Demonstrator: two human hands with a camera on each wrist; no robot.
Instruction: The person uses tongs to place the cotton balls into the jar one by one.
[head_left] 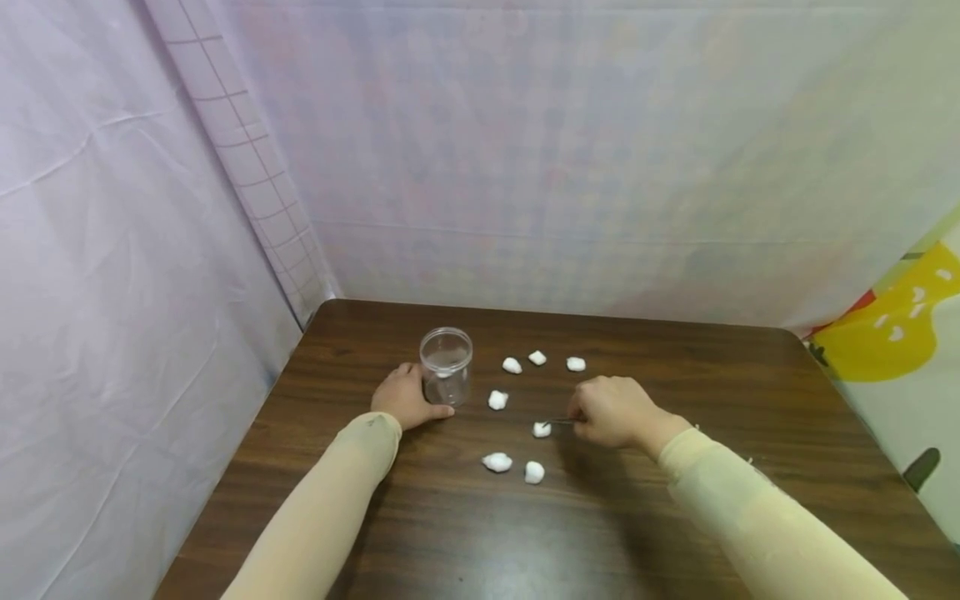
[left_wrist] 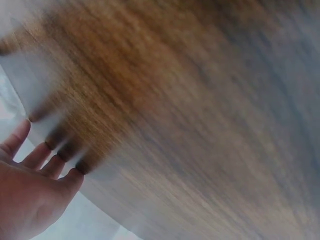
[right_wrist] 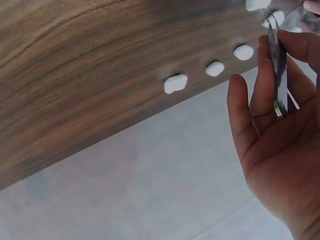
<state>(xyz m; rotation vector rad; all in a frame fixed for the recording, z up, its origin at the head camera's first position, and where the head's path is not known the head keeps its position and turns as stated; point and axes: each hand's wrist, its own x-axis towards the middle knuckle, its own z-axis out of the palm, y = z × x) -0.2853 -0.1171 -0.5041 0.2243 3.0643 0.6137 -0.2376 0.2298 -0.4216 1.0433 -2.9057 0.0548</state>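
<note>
My left hand [head_left: 403,398] holds the side of a clear, lidless plastic jar [head_left: 447,367], the thumb in front of its base. A bit of white shows through the jar's wall. In the left wrist view, the fingers [left_wrist: 37,160] reach down at the dark tabletop. My right hand [head_left: 615,410] pinches metal tweezers [right_wrist: 278,72] between thumb and fingers. Their tips overlap a cotton ball [head_left: 542,430] in the middle of the table. Nearer to me lie two more cotton balls, one long [head_left: 497,462] and one rounder [head_left: 534,472].
Several more cotton balls lie farther back, among them one [head_left: 498,400] right of the jar and one [head_left: 576,364] beyond my right hand. The brown wooden table [head_left: 675,342] ends at a pale curtain [head_left: 570,167] behind and a white one [head_left: 112,292] at left.
</note>
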